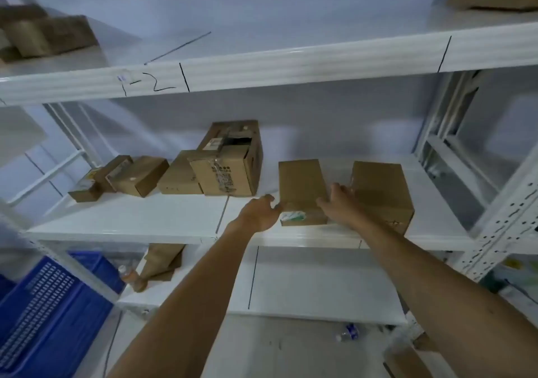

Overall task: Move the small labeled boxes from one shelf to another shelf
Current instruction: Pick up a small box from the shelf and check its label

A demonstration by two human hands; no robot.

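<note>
Middle shelf [131, 220] carries 2 groups of cardboard boxes: about 6 on the left [180, 173], 2 on the right. Both hands reach a flat box [301, 182] near the front edge. Left hand [259, 213] touches its left corner, fingers loosely curled; right hand [339, 202] presses its right side. Firm grasp: cannot tell. The 2nd box [381, 191] stands just beside. 1 blue crate [49, 313] sits lower left.
</note>
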